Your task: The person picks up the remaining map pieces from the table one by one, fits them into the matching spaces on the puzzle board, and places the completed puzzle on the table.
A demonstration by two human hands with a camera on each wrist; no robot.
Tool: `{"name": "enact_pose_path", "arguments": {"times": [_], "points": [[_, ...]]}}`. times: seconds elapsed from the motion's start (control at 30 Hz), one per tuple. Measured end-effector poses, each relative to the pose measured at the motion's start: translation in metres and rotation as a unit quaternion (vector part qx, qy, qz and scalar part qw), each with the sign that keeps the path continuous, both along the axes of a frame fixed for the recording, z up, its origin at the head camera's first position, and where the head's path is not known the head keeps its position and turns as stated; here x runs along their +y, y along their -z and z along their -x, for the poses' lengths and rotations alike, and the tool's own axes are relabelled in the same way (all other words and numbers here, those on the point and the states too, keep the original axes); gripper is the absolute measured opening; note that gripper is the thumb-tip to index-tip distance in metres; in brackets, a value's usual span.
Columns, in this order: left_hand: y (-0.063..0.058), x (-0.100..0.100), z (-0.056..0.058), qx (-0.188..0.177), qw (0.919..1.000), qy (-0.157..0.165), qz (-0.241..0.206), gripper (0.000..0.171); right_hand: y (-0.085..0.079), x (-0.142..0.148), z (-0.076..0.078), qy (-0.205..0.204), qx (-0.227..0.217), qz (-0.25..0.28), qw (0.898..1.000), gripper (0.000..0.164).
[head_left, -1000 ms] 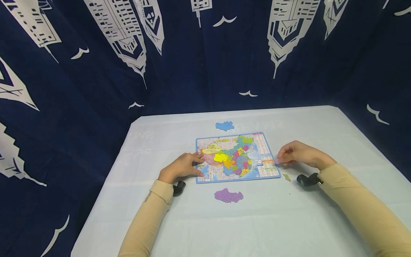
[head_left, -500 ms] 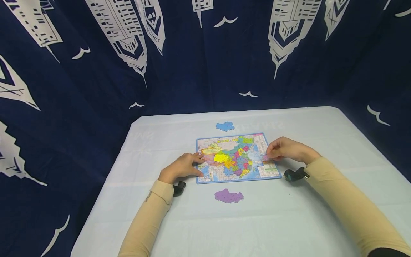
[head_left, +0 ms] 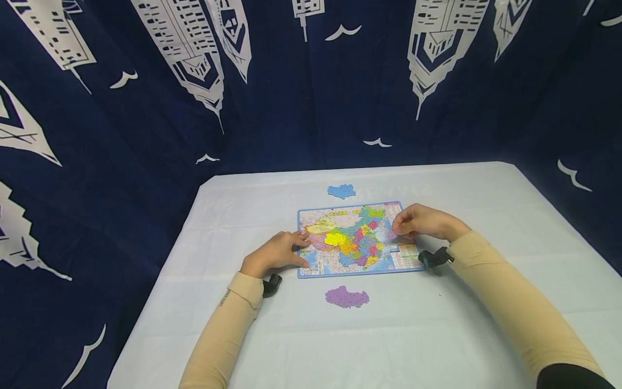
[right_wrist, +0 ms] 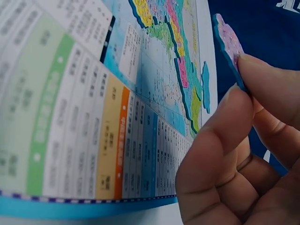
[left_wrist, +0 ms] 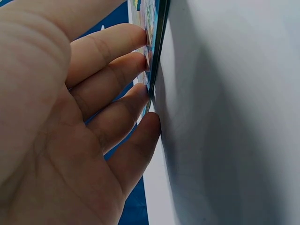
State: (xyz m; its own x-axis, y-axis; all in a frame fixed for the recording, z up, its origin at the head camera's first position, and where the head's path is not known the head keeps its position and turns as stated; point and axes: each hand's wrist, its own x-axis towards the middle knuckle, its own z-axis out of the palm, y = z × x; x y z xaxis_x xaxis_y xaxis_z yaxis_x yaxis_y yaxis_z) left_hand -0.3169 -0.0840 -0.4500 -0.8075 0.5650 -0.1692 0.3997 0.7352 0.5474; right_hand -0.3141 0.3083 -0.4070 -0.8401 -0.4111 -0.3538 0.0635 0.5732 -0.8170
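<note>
The map puzzle board (head_left: 405, 260), with colourful province pieces on it, lies flat on the white table. My left hand (head_left: 278, 252) rests at its left edge, fingers spread and bent slightly; in the left wrist view its fingertips (left_wrist: 137, 37) are right at the board's edge. Over the right part of the board, my right hand (head_left: 428, 222) pinches a small pink puzzle piece (right_wrist: 229, 42) between thumb and forefinger. In the right wrist view that piece is raised above the printed surface, with its blue-green edge showing.
A blue puzzle piece (head_left: 342, 190) lies behind the board, and a purple one (head_left: 347, 297) in front of it. By the board's lower right corner, a small greenish piece (head_left: 438, 272) is mostly hidden under the right wrist camera (head_left: 434, 258). A dark blue curtain (head_left: 311, 124) hangs behind the table.
My right hand has carried the pink piece leftward from beside the board's right edge to over its right part. The left hand has stayed in place.
</note>
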Motion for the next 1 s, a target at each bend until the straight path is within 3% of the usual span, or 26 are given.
{"name": "enact_pose_path", "arguments": {"times": [1.0], "points": [[-0.001,-0.001,-0.001,-0.004,0.9999,-0.001,-0.01,0.067,0.004,-0.036,0.027,0.003,-0.017,-0.024,1.0,0.016]]}}
